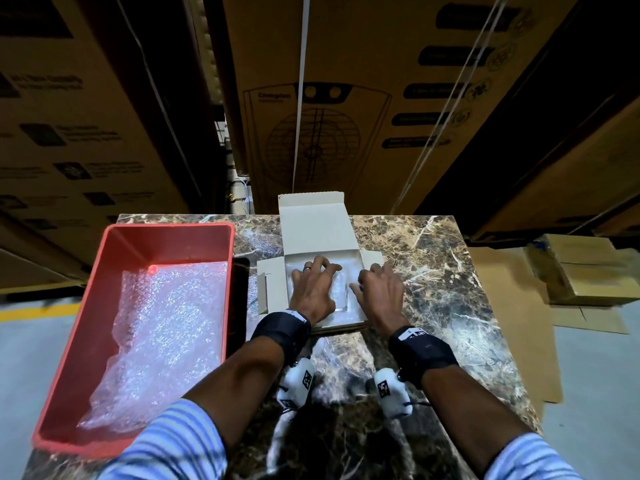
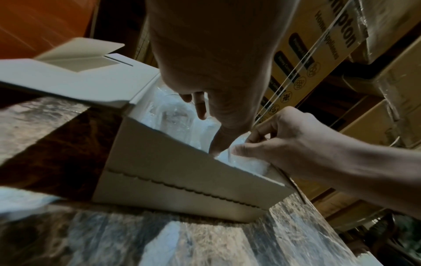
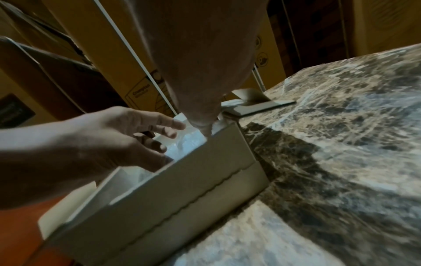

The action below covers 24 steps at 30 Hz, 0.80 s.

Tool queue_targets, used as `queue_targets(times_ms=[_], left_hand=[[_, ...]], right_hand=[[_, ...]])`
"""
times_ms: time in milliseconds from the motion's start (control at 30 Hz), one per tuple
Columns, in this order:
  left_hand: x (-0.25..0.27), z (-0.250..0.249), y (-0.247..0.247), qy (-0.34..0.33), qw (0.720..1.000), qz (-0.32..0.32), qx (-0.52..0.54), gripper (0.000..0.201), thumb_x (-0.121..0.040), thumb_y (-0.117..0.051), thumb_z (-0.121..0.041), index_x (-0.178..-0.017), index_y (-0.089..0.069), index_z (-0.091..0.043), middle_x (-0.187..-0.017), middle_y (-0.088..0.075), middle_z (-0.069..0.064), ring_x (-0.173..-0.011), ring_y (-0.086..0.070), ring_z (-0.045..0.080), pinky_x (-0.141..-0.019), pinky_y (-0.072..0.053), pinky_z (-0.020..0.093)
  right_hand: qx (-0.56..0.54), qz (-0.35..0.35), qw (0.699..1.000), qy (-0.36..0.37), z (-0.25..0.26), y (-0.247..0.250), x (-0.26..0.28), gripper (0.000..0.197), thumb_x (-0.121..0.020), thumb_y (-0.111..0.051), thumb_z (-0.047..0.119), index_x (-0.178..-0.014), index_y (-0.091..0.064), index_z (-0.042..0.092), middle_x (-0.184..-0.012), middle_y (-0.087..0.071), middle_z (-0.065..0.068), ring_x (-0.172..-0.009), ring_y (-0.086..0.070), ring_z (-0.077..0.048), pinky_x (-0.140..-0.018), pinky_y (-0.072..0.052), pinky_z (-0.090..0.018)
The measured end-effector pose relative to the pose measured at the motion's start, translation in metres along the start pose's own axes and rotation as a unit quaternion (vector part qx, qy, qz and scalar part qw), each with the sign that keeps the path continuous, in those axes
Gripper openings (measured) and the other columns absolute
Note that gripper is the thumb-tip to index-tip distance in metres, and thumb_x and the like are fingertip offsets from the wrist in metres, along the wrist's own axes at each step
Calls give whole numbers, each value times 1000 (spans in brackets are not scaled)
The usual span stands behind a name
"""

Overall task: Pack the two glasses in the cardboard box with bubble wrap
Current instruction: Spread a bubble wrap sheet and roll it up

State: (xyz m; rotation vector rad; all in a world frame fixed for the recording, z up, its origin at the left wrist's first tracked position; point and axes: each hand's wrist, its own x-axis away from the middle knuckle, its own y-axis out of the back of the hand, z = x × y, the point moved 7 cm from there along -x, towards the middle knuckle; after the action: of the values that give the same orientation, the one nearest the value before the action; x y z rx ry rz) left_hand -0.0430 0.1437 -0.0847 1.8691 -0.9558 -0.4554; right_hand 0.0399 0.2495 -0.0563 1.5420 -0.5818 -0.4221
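Observation:
A white cardboard box [image 1: 317,233] lies open on the marble table, its lid flap standing up at the back. Bubble wrap [image 1: 297,262] lines the inside, and a clear glass [image 1: 341,294] shows through it; a second glass is not discernible. My left hand [image 1: 313,282] is inside the box with its fingers spread, pressing down on the wrap [image 2: 173,111]. At the box's right wall my right hand [image 1: 375,289] pinches an edge of the wrap between thumb and forefinger [image 2: 238,149]. In the right wrist view, my left hand [image 3: 157,136] hovers over the wrap [image 3: 187,142].
A red plastic tray [image 1: 138,233] with a loose sheet of bubble wrap [image 1: 166,323] stands at the left of the table [image 1: 433,271]. Tall printed cartons [image 1: 346,98] rise right behind the table. Flattened cardboard [image 1: 512,306] and small boxes lie on the floor at the right.

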Motion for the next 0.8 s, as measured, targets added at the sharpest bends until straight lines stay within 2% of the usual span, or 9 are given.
queue_targets(times_ms=[67,133,233,367,500,633,733,800], left_hand=[[-1,0,-1,-11,1000,0,-8,70,-79,-77,-15,-143,-50,-27,-138,-42,1,-121,-47,27,-92,-30,41],[-1,2,-2,-13,1000,3,-7,72,-77,-79,-17,-143,-52,-27,-139,-42,1,-121,-47,27,-95,-32,42],[-3,3,-4,-12,1000,12,-11,74,-78,-80,-19,-146,-51,-28,-143,-41,1,-123,-46,27,-96,-31,43],[-3,2,-6,-8,1000,20,-12,75,-80,-78,-20,-149,-49,-30,-146,-41,0,-128,-43,27,-97,-27,42],[-2,5,-5,2,1000,15,-8,75,-80,-79,-22,-149,-50,-33,-145,-42,-3,-128,-41,26,-98,-27,41],[-2,1,-4,-2,1000,15,-24,75,-81,-79,-24,-149,-50,-33,-145,-42,-3,-126,-41,27,-97,-30,43],[0,1,-2,0,1000,9,-26,74,-81,-79,-23,-148,-49,-32,-145,-43,-2,-126,-39,29,-97,-31,44],[3,3,-1,2,1000,9,-22,74,-81,-78,-22,-148,-48,-31,-146,-43,-2,-127,-38,29,-97,-30,43]], right_hand=[[-9,18,1000,-5,-1,4,-1,34,-93,-66,46,-83,-71,14,-85,-70,-9,-82,-66,-30,-62,-38,-32],[-34,33,999,-15,-5,6,-1,25,-89,-68,40,-87,-70,15,-86,-72,-7,-82,-68,-30,-65,-44,-32],[-65,41,996,-32,-13,2,4,22,-83,-72,24,-103,-74,17,-95,-75,-8,-92,-69,-33,-78,-55,-36],[-37,45,998,-12,-10,1,9,21,-93,-65,22,-112,-70,16,-105,-72,-11,-101,-67,-34,-82,-50,-38],[20,58,998,18,-2,-3,11,15,-100,-56,17,-111,-66,15,-108,-71,-11,-100,-67,-32,-80,-48,-36],[21,60,997,37,3,-1,16,12,-102,-54,17,-105,-65,15,-104,-72,-10,-95,-67,-29,-74,-45,-34],[-51,32,998,13,-4,7,16,17,-97,-60,30,-106,-71,19,-98,-75,-6,-92,-70,-29,-74,-53,-34],[-127,10,992,-13,-15,14,18,17,-94,-63,28,-104,-75,20,-92,-77,-3,-82,-71,-26,-69,-56,-32]])
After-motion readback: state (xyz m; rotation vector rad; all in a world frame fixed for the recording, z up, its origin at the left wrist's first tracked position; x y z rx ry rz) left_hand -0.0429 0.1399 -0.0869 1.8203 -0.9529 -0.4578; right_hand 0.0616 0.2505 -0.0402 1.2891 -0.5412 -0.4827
